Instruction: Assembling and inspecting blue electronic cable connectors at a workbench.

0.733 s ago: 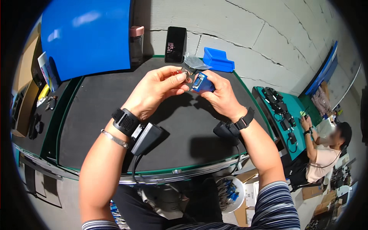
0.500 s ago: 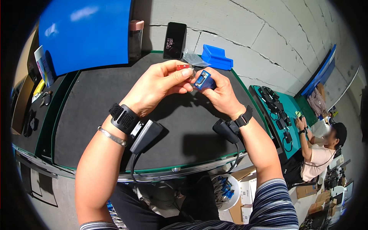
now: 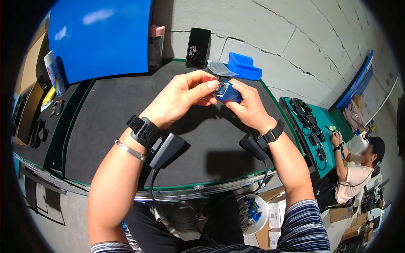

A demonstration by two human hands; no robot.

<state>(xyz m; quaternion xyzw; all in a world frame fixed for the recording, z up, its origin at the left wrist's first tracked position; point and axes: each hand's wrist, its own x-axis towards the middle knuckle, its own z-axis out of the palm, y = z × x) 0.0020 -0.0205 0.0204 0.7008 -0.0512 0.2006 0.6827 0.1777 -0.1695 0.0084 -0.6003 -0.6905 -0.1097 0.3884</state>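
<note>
Between the thumb and fingers of my left hand (image 3: 179,97) is a small red piece (image 3: 207,79), mostly covered by the fingertips. My right hand (image 3: 254,105) is closed round a blue VGA-type connector (image 3: 232,96), its metal-rimmed face turned toward the left. My left thumb tip is right by that metal face; whether it touches cannot be made out. Both hands are raised over the far part of a dark work mat (image 3: 126,152). Each wrist wears a black strap with a black device on it.
Behind my hands stand a phone (image 3: 198,48), a clear plastic bag (image 3: 220,67) and a blue bin (image 3: 244,67). A blue panel (image 3: 101,38) and a pink-lidded bottle (image 3: 156,46) are at far left. Below the table edge, a white bucket (image 3: 263,217) holds blue-ended cables. A co-worker (image 3: 352,177) sits right.
The red piece and the connector have come slightly closer, with my left thumb now at the connector's metal face. The whole view has shifted a little.
</note>
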